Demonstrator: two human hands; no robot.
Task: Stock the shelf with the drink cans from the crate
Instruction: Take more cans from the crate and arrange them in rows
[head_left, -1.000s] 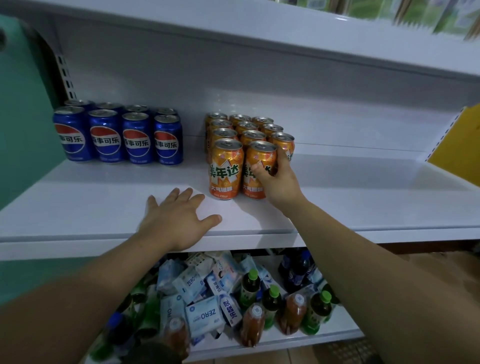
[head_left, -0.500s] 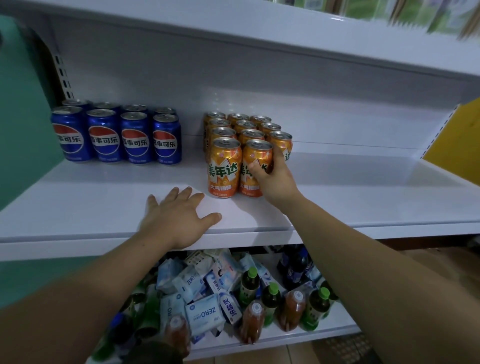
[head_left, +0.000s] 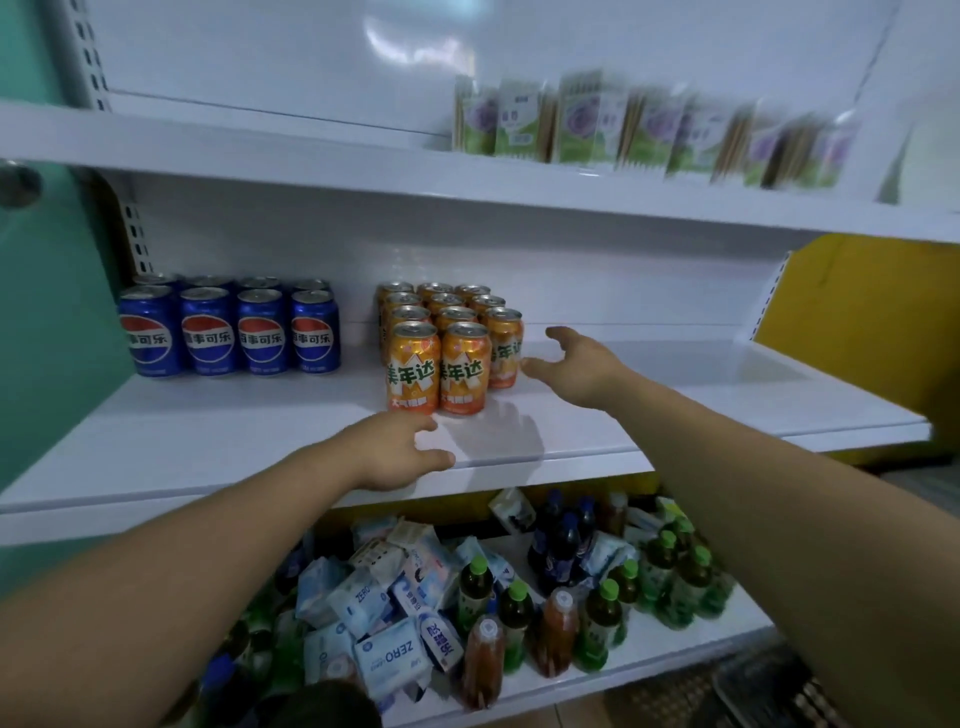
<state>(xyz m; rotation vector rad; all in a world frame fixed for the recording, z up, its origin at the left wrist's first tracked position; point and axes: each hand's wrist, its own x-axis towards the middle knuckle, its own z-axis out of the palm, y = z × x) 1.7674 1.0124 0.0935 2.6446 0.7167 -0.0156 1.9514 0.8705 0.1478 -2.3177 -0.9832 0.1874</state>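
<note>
Looking down at the shelf (head_left: 208, 441), I see both my hands empty and spread wide. My left hand (head_left: 400, 452) lies palm down on the shelf's front edge, fingers relaxed, just short of the front row of the orange cans (head_left: 447, 358). My right hand (head_left: 582, 366) hangs over the shelf with its fingers splayed, holding nothing. Its fingertips (head_left: 530, 365) reach right up to the end can (head_left: 505, 348), which stands one row back on that hand's side of the block; I cannot tell whether they touch it.

The orange cans stand upright in a tight block just beyond my left hand and beside my right, the front row two wide. The blue cans (head_left: 228, 332) stand upright in two rows, well apart from the orange ones, off to the outer side of my left hand.

Under my arms, the lower shelf (head_left: 675, 660) holds bottles (head_left: 597, 603) below my right forearm and a heap of white and blue packs (head_left: 384, 597) nearer my left. Above both hands, green packets (head_left: 649, 130) line the top shelf (head_left: 311, 171), blurred. A yellow panel (head_left: 857, 338) shows past my right hand.
</note>
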